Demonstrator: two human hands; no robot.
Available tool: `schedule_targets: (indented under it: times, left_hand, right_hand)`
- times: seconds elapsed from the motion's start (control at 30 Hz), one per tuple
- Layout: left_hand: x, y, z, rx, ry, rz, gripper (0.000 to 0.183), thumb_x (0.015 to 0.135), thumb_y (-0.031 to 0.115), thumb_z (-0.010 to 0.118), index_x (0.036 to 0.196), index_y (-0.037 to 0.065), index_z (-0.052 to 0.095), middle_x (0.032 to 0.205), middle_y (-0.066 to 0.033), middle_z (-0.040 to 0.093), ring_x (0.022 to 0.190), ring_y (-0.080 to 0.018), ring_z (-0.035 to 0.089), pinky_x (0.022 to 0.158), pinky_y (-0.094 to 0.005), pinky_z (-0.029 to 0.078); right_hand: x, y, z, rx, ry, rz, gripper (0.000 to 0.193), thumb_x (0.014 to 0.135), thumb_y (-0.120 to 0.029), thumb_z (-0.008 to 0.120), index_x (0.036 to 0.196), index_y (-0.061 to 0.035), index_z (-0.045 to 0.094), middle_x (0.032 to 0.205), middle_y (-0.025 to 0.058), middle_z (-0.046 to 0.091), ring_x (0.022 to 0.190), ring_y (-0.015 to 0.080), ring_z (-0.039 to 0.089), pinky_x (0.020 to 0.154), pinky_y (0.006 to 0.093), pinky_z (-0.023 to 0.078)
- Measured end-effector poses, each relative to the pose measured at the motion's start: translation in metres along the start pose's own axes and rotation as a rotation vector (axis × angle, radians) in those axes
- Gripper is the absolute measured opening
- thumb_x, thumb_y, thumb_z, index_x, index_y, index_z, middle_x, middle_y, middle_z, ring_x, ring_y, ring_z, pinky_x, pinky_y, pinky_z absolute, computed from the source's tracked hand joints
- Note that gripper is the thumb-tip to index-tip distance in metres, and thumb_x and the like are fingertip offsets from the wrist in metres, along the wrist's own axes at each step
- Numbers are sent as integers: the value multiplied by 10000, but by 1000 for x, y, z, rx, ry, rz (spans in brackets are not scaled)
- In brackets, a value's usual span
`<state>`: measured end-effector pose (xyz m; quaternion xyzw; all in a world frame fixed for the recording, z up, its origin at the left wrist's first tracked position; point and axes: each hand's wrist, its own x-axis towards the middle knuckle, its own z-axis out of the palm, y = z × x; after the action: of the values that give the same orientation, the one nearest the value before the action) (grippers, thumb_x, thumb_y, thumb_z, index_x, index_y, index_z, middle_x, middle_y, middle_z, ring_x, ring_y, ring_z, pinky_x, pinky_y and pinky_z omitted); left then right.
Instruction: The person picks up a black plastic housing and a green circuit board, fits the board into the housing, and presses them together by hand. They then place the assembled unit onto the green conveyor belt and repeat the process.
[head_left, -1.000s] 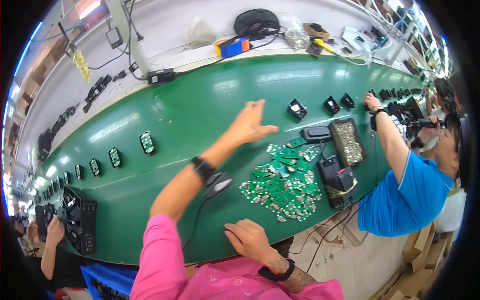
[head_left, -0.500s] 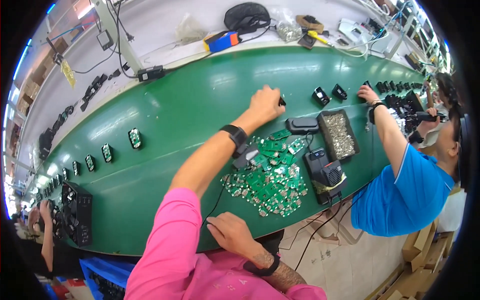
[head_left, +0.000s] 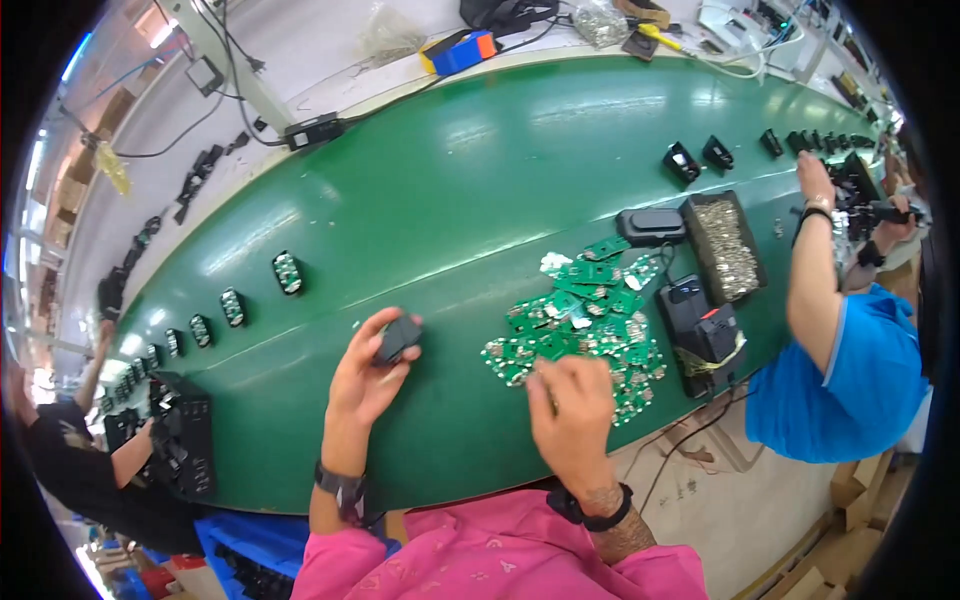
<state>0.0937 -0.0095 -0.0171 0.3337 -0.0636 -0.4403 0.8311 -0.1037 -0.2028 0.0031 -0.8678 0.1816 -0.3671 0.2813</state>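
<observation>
My left hand [head_left: 365, 375] is closed around a small black plastic housing [head_left: 398, 340], held above the green table with its thumb and fingers at the sides. Over the near edge of a heap of green circuit boards [head_left: 590, 300] is my right hand [head_left: 575, 410]. Its fingers are curled and pressed together at the boards; whatever lies between the fingertips is hidden. Two more black housings [head_left: 682, 163] stand on the far right of the table.
Right of the heap are a black device with a cord [head_left: 695, 320], a flat black case [head_left: 650, 226] and a tray of small metal parts [head_left: 725, 250]. A row of board-filled housings [head_left: 287, 272] runs along the left. Co-workers sit at both sides, one in a blue shirt [head_left: 840, 380].
My left hand has drawn back from the table's far side toward me, bringing the black housing. My right hand has moved forward from the near edge to the circuit boards. The view has shifted.
</observation>
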Motion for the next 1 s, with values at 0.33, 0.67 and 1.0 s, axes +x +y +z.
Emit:
schedule_targets:
  times: [0.33,0.67,1.0]
  left_hand:
    - [-8,-20,-3,123,-102,-89,422,1008,322,577,1262,-13,610,1313,-130,557,913,-165,611,592,-235,462]
    - [-10,-20,15,451,-137,-125,511,1027,413,514,1375,42,557,1066,-26,613,842,-98,579,670,-217,464]
    - [-8,-23,10,821,-273,14,464,1061,389,417,1339,68,605,982,-17,520,900,-121,508,876,-285,417]
  right_hand:
    - [91,70,-24,-500,-106,47,247,855,16,597,1089,-12,674,965,165,580,857,365,619,730,426,502]
    - [119,115,-10,-562,-249,42,172,850,-64,629,983,-58,739,931,157,622,879,354,644,775,432,513]
    - [120,107,-17,-536,-285,4,377,815,12,660,1187,-46,666,1036,183,556,981,358,560,882,405,469]
